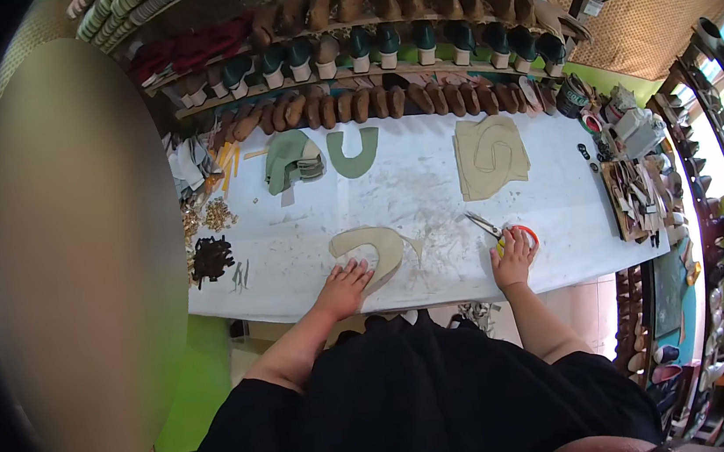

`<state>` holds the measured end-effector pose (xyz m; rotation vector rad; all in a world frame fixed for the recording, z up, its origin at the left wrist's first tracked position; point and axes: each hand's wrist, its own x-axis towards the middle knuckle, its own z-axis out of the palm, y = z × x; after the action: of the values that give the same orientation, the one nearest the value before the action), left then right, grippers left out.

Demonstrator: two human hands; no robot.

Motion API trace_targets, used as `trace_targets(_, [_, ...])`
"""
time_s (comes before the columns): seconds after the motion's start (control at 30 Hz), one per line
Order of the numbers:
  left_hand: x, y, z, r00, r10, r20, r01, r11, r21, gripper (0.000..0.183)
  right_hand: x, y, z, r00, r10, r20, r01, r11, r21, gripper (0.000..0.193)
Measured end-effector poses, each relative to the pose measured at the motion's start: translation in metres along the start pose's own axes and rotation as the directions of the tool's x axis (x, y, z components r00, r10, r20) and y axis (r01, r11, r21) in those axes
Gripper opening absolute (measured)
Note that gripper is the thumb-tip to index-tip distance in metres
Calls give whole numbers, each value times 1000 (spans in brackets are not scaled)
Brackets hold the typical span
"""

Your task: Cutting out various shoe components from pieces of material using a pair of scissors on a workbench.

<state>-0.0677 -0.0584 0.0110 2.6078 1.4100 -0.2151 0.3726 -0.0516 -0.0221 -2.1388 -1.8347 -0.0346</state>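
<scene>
My left hand [344, 290] lies open near the table's front edge, its fingertips at the inner edge of a beige curved shoe-upper piece [389, 260], which seems to be a stack of several layers. Just right of that piece is a thin pointed beige scrap [417, 248]. Farther right, my right hand [514, 258] is spread flat over the handles of a pair of scissors [483, 223]. Red and yellow handle parts show around its fingers, and the blades point away to the left.
Green curved pieces [284, 159] are stacked at the back left, beside a single green U-shaped piece [356, 165]. Beige sheets [471, 170] lie back right. Dark brown bits [211, 258] sit at left. A tray of tools and scraps [637, 197] stands right; shoe lasts [380, 102] line shelves behind.
</scene>
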Motion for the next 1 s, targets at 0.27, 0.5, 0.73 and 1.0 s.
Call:
trace_targets(0.27, [-3, -18, -13, 997, 69, -36, -67, 996, 61, 55, 0, 5, -1, 999, 9, 41, -12, 998, 60, 61])
trace_targets(0.5, [4, 0, -26, 988, -130, -79, 118, 984, -133, 62, 13, 24, -19, 990, 99, 97, -122, 955, 269, 57])
trace_targets(0.73, [55, 40, -16, 995, -52, -81, 39, 987, -157, 70, 30, 35, -54, 937, -86, 337, 17, 979, 203, 73])
trace_targets(1.0, [73, 43, 12, 981, -136, -137, 103, 970, -221, 62, 43, 33, -50, 906, -51, 421, -2, 992, 124, 78])
